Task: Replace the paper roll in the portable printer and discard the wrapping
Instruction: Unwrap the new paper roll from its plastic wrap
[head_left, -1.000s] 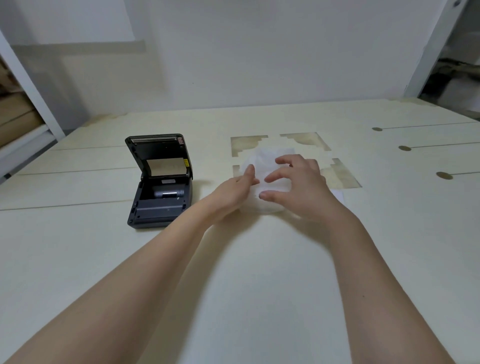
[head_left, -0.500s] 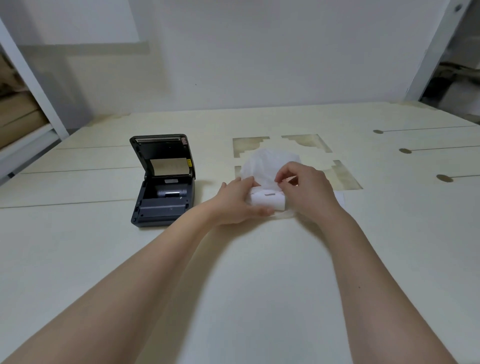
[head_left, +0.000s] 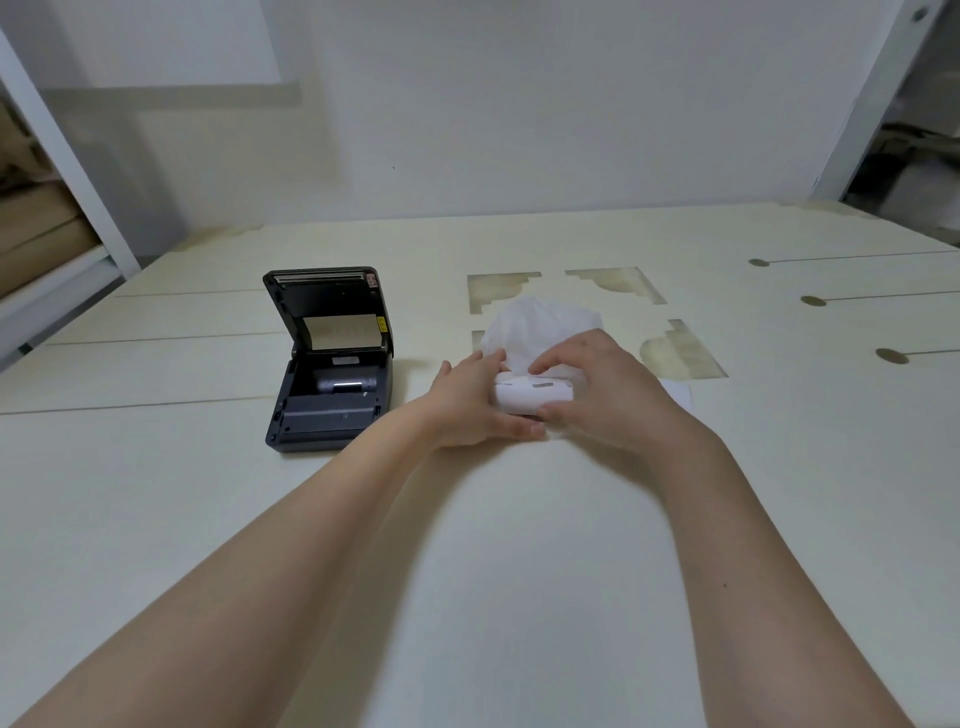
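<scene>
**Both hands closed around the paper roll**

Gripped from either end, the white paper roll (head_left: 535, 396) lay on its side between the two hands, just above the pale table (head_left: 519, 571). The left hand (head_left: 467, 402) wrapped its fingers over the roll's left end, thumb underneath near the table surface. The right hand (head_left: 597, 395) cupped the right end, its fingertips (head_left: 540, 366) pinched together at the top edge of the roll where the thin white wrapping (head_left: 540, 322) rose behind it. That wrapping stood crumpled and loose beyond the hands, partly hidden by them; whether it was fully off the roll could not be told. A flat white sheet (head_left: 678, 397) showed just past the right wrist.

To the left, well apart from the hands, the dark portable printer (head_left: 330, 395) sat on the table with its lid (head_left: 330, 309) tilted up and open. A grey cylindrical part lay in its compartment, and a tan label showed on the inside of the lid.
</scene>
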